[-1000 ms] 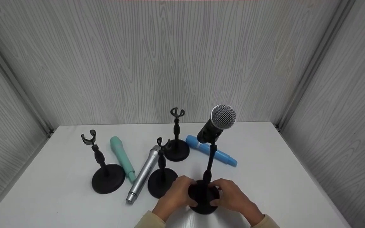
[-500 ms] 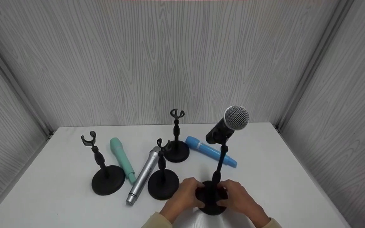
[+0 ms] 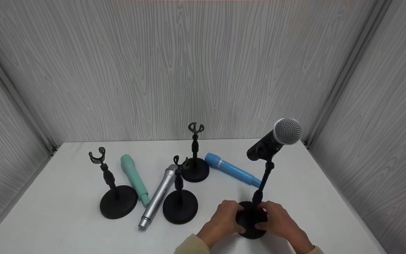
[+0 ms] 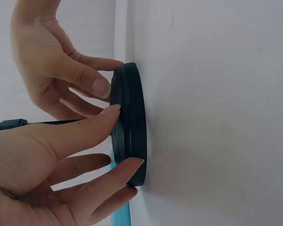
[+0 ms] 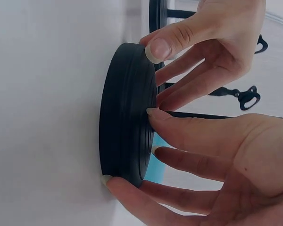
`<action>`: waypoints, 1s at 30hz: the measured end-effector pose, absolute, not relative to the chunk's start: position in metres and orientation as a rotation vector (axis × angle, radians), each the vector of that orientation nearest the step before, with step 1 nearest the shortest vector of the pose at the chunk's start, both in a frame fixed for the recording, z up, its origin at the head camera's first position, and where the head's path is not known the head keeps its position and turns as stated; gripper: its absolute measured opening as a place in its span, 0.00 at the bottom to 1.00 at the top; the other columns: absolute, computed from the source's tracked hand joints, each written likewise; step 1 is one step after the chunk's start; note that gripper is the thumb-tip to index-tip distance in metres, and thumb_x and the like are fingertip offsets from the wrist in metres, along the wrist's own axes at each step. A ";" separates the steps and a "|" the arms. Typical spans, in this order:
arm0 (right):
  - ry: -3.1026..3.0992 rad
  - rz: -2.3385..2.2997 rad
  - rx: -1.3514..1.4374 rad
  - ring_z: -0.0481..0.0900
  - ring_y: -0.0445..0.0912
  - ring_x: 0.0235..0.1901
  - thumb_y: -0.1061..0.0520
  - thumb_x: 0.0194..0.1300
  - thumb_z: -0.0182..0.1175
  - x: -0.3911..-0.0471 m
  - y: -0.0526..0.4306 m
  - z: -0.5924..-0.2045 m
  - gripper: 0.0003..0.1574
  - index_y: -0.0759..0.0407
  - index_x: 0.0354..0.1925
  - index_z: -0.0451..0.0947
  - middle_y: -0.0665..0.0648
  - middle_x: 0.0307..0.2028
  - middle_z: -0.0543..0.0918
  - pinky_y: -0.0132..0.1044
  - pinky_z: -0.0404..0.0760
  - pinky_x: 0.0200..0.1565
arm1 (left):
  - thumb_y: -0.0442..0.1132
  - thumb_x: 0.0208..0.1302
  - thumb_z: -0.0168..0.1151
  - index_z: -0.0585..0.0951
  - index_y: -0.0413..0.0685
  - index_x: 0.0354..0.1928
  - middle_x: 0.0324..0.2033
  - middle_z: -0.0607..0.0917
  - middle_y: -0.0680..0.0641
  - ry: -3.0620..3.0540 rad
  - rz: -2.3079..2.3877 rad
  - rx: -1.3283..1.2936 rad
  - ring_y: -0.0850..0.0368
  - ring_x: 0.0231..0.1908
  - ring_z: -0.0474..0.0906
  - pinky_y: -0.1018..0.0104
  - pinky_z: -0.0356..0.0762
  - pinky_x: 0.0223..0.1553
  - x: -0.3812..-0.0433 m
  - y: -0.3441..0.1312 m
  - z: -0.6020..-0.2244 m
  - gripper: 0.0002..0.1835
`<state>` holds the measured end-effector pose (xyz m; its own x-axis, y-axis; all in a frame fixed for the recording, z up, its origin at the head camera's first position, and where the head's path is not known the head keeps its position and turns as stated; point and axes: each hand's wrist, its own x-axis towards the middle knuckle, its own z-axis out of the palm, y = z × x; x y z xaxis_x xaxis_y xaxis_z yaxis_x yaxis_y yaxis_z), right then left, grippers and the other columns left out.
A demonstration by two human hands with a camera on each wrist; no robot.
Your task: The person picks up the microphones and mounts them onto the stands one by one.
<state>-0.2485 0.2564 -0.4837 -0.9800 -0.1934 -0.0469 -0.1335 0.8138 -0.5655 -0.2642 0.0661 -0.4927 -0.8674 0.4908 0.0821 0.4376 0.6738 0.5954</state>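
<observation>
A black microphone stand is held by its round base, right of the table's middle. A black microphone with a silver mesh head sits tilted in its clip, pointing up and right. My left hand grips the base's left edge, thumb on top and other fingers at the rim. On the opposite edge my right hand grips it in a similar way. Both wrist views show the base close to the white tabletop, fingertips spread around its rim.
Three more black stands with forked clips, a left one, a middle one and a back one, stand on the table. A green microphone, a silver one and a blue one lie among them. Grey wood-grain panels enclose the table.
Both hands have moved the stand with the black microphone to the right across the table. The stand leans a little more to the right in view. Other stands and microphones stay put.
</observation>
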 end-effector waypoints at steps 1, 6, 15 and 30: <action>2.899 -0.895 -0.253 0.79 0.52 0.45 0.62 0.44 0.74 -0.248 0.259 -0.484 0.26 0.62 0.45 0.79 0.58 0.43 0.82 0.49 0.79 0.46 | 0.37 0.37 0.80 0.87 0.47 0.37 0.31 0.87 0.54 2.794 0.955 0.774 0.64 0.36 0.78 0.70 0.76 0.43 -0.264 0.069 -0.493 0.20; 2.915 -0.900 -0.177 0.80 0.51 0.44 0.64 0.44 0.73 -0.249 0.271 -0.484 0.27 0.62 0.46 0.79 0.58 0.43 0.82 0.48 0.80 0.44 | 0.37 0.37 0.80 0.87 0.47 0.39 0.33 0.86 0.54 2.806 0.962 0.794 0.64 0.38 0.78 0.70 0.76 0.45 -0.266 0.083 -0.495 0.21; 2.932 -0.856 -0.091 0.77 0.48 0.41 0.64 0.47 0.70 -0.251 0.292 -0.480 0.24 0.62 0.46 0.78 0.58 0.43 0.82 0.49 0.78 0.44 | 0.38 0.40 0.79 0.87 0.49 0.39 0.35 0.86 0.55 2.835 1.005 0.741 0.66 0.40 0.76 0.70 0.74 0.47 -0.272 0.110 -0.498 0.19; 3.002 -0.786 -0.083 0.77 0.49 0.40 0.62 0.48 0.69 -0.250 0.315 -0.480 0.23 0.61 0.45 0.77 0.57 0.40 0.82 0.49 0.76 0.44 | 0.37 0.43 0.77 0.86 0.51 0.41 0.38 0.87 0.55 2.818 0.985 0.639 0.66 0.44 0.79 0.71 0.76 0.50 -0.278 0.144 -0.498 0.18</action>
<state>-0.2500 0.3154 -0.4795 -0.9979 -0.0609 -0.0220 -0.0423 0.8703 -0.4906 -0.2782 0.1442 -0.4985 -0.9086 0.4144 0.0526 0.3570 0.7049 0.6129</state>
